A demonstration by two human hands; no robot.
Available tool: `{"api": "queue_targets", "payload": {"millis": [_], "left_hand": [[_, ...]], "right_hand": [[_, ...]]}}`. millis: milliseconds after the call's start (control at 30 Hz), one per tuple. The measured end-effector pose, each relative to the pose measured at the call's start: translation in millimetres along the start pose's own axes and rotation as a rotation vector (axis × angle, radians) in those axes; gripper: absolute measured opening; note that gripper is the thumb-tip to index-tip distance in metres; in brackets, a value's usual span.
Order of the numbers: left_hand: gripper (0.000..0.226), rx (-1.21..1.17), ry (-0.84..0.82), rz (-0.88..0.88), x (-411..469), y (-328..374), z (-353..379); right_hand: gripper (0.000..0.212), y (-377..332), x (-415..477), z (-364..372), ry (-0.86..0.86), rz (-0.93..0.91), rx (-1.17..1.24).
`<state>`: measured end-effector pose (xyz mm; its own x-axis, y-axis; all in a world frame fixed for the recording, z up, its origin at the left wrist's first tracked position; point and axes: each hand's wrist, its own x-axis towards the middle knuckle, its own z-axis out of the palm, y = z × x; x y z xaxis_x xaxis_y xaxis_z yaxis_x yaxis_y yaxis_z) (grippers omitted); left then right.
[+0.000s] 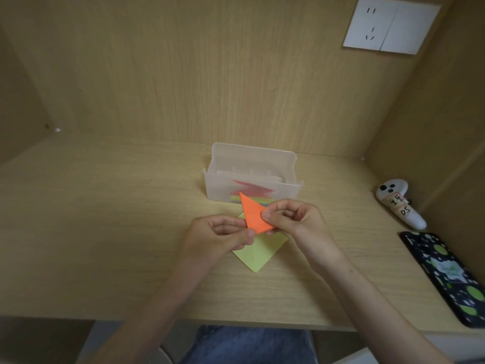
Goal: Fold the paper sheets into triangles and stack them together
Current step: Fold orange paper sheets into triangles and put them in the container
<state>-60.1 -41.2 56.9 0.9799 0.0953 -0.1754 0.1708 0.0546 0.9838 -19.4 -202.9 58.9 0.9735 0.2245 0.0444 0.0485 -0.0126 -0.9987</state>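
Orange paper triangle (pixel 254 215), light and easily creased, sits pinched between my left hand (pixel 223 233) and right hand (pixel 291 219) above the yellow-green folded sheet (pixel 258 252) mid-desk (pixel 105 232); corners offer the surest hold.

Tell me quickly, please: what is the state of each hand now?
Left hand: pinches the orange paper triangle.
Right hand: pinches the same triangle.

The orange triangle (pixel 253 214) and yellow-green sheet (pixel 258 252) were smooth matt paper; the desk (pixel 105 219) was matt wood-grain laminate, the box (pixel 252 177) ribbed translucent plastic, the phone case (pixel 446 277) glossy
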Motion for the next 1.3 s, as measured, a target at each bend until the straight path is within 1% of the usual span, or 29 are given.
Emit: {"api": "queue_targets", "payload": {"millis": [167, 200, 233, 300, 333, 400, 467, 567, 767, 867, 967, 1100, 1133, 1233, 1300], "left_hand": [[0.014, -0.01, -0.011, -0.022, 0.3, -1.7, -0.6], [0.014, -0.006, -0.009, -0.018, 0.1, -1.6, -1.1], [0.014, 0.003, -0.004, -0.008, 0.0, -1.3, -1.7], [0.014, 0.022, 0.007, 0.019, 0.7, -0.9, -2.7], [0.015, 0.029, 0.01, 0.03, 1.1, -0.8, -3.3], [0.015, 0.05, 0.005, 0.044, 0.7, -0.6, -4.1], [0.015, 0.105, -0.014, 0.062, -0.2, -0.8, -4.4], [0.013, 0.179, -0.004, 0.087, -1.7, -2.1, -3.8], [0.013, 0.205, -0.028, 0.099, -1.4, -1.5, -5.6], [0.013, 0.22, -0.019, 0.115, -2.0, -1.5, -5.9], [0.013, 0.227, -0.017, 0.126, -1.4, -2.7, -5.7], [0.015, 0.234, -0.023, 0.125, -2.0, -2.8, -5.2], [0.016, 0.232, -0.021, 0.122, -1.7, -2.4, -5.6], [0.02, 0.231, -0.027, 0.105, -1.4, -1.3, -6.9], [0.021, 0.23, -0.042, 0.093, -1.9, -0.8, -7.8]], "right_hand": [[0.001, 1.9, -0.8, 1.1, -0.004, 0.012, 0.005], [0.004, 1.9, -0.2, 0.1, -0.02, 0.035, 0.013], [0.01, 1.8, 0.8, -1.4, -0.055, 0.074, 0.026], [0.023, 1.7, 2.4, -5.5, -0.181, 0.175, 0.061], [0.023, 1.6, 2.8, -7.0, -0.242, 0.215, 0.066], [0.016, 2.5, 1.7, -9.5, -0.322, 0.252, 0.036], [0.002, 1.3, -1.1, -9.1, -0.35, 0.237, -0.081], [0.007, 0.2, -2.2, -6.3, -0.354, 0.218, -0.198], [0.011, -1.6, -2.5, -3.8, -0.334, 0.186, -0.235], [0.014, -0.9, -3.0, 1.2, -0.293, 0.179, -0.252], [0.013, 0.8, -3.2, 2.9, -0.252, 0.178, -0.265], [0.004, 2.1, -3.2, 0.5, -0.242, 0.173, -0.3], [0.006, 2.0, -2.6, -0.7, -0.237, 0.174, -0.307], [0.022, 2.0, -1.0, -6.0, -0.233, 0.178, -0.316], [0.024, 1.5, -0.9, -7.4, -0.245, 0.176, -0.324]]}}
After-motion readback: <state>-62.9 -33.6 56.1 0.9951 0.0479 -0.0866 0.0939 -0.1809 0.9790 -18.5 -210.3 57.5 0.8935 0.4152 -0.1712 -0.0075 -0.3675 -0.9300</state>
